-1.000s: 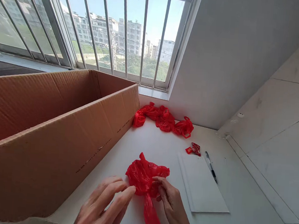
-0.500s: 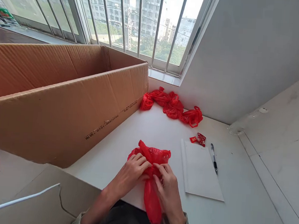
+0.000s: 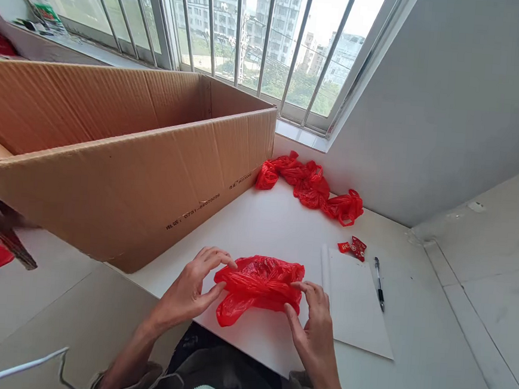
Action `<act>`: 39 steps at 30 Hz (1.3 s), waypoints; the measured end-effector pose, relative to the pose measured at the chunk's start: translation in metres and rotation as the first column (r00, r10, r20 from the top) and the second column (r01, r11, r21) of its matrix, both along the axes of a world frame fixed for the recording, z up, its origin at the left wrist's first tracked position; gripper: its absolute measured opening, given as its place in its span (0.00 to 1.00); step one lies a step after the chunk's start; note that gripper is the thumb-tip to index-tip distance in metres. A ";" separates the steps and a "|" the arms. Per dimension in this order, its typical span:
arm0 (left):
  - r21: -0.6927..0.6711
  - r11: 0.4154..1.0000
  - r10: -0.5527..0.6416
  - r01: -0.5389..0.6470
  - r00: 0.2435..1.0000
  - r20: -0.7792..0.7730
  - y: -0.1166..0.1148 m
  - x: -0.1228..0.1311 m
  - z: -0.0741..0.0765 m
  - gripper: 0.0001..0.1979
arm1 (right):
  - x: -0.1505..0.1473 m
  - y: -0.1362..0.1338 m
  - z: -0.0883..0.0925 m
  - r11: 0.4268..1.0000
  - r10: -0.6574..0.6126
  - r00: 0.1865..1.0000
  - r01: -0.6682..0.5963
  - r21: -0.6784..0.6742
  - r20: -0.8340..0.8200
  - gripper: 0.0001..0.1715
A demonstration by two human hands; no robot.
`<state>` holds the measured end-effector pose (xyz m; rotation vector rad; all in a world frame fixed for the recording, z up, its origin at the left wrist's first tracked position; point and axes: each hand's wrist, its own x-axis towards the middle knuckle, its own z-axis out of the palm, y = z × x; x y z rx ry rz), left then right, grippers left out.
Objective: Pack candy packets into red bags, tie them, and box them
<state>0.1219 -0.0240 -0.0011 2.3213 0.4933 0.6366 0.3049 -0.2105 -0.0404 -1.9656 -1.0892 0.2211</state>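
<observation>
Shift since earlier: your hands have drawn apart, and the red bag (image 3: 259, 281), which ran toward you as a narrow strip, now lies crosswise as a wide band between them.
Left hand (image 3: 189, 291): your thumb and fingers (image 3: 218, 257) are pinched on the bag's left end.
Right hand (image 3: 314, 328): your fingertips are closed on the right end, palm down.
Step in hand: it looks like you are stretching and flattening the bag.
Next move calls for: an even pull from both ends and a light pinch, since the thin film will probably slip or bunch; the loose flap at lower left seems to need tucking.
Bag's place: on the white counter (image 3: 278, 232) near its front edge, just left of the white sheet (image 3: 354, 304).
Bag's look: glossy, crinkled, thin red plastic, creased lengthwise.
Around it: a cardboard box (image 3: 121, 177) stands to the left, with a heap of red bags (image 3: 309, 186) well behind; a pen (image 3: 379, 283) lies beside the sheet.
</observation>
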 end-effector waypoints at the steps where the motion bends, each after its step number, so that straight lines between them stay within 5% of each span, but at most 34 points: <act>1: 0.023 0.998 -0.052 0.052 0.999 0.008 -0.007 0.004 0.006 0.14 | -0.002 0.003 0.003 0.999 0.041 0.996 -0.042 0.014 0.074 0.20; 5: 0.214 0.956 -0.196 0.202 0.979 -0.048 -0.030 0.030 0.013 0.14 | -0.009 0.022 0.012 0.985 0.173 0.962 -0.172 -0.021 0.214 0.17; 9: 0.360 0.917 -0.156 0.174 0.985 -0.079 -0.031 0.041 -0.005 0.14 | -0.006 0.025 0.012 0.997 0.078 0.982 -0.078 -0.006 0.172 0.10; 11: 0.270 0.959 -0.087 0.082 0.996 0.006 -0.023 0.034 -0.012 0.15 | 0.001 0.017 0.011 0.997 -0.055 0.995 0.050 0.058 0.079 0.08; 14: -0.056 0.996 0.081 -0.073 0.984 0.156 -0.007 0.018 -0.017 0.08 | 0.013 -0.001 0.007 0.944 -0.301 0.946 0.313 0.105 -0.120 0.08; 17: -0.397 0.904 0.271 -0.160 0.932 0.241 0.006 0.007 -0.017 0.07 | 0.022 -0.017 0.001 0.877 -0.454 0.857 0.478 0.045 -0.245 0.14; 20: -0.588 0.791 0.391 -0.166 0.877 0.279 0.014 0.001 -0.015 0.12 | 0.024 -0.027 -0.003 0.834 -0.544 0.798 0.549 -0.060 -0.260 0.15; 23: -0.566 0.821 0.255 -0.074 0.934 0.249 0.014 -0.006 -0.008 0.13 | 0.017 -0.031 0.006 0.827 -0.537 0.798 0.562 0.013 -0.272 0.22; 25: -0.462 0.887 0.098 -0.001 0.978 0.186 0.007 -0.011 -0.002 0.19 | 0.008 -0.032 0.020 0.791 -0.511 0.817 0.568 0.225 -0.267 0.25; 29: -0.266 0.964 0.051 -0.026 0.995 0.088 -0.015 -0.007 0.015 0.35 | -0.016 -0.031 0.062 0.609 -0.494 0.867 0.395 0.688 -0.060 0.10; 31: -0.226 0.971 0.097 -0.073 0.990 0.101 -0.024 0.001 0.023 0.33 | -0.025 -0.029 0.083 0.641 -0.437 0.885 0.179 0.746 0.164 0.11; 35: -0.143 0.986 -0.053 0.085 0.975 0.214 -0.028 0.012 0.034 0.07 | -0.029 -0.013 0.099 0.886 -0.005 0.842 -0.247 0.393 0.540 0.18; 39: -0.161 0.941 -0.237 0.297 0.919 0.314 -0.021 0.005 0.035 0.08 | -0.023 0.010 0.077 0.927 0.318 0.780 -0.374 -0.006 0.539 0.15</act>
